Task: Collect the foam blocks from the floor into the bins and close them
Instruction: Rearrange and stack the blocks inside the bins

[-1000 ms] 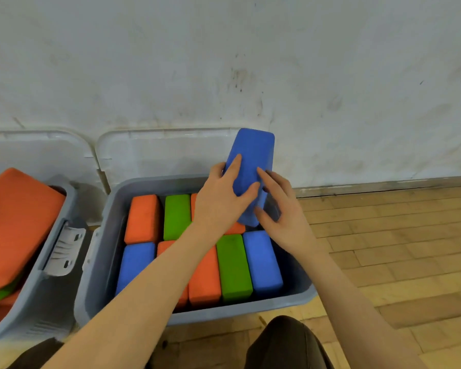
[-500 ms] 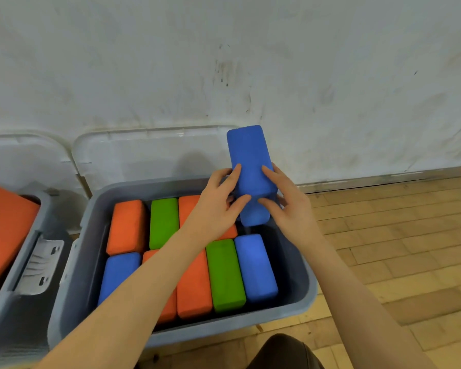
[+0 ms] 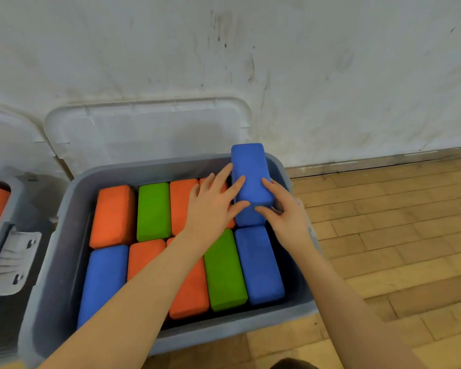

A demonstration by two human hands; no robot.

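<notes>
Head view: blue block [image 3: 250, 179] between both hands' grip.

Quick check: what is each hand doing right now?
Left hand: holding the blue block.
Right hand: holding the same blue block.

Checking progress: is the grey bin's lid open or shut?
Open. The lid leans against the wall behind the grey bin, leaving the blocks inside uncovered.
</notes>
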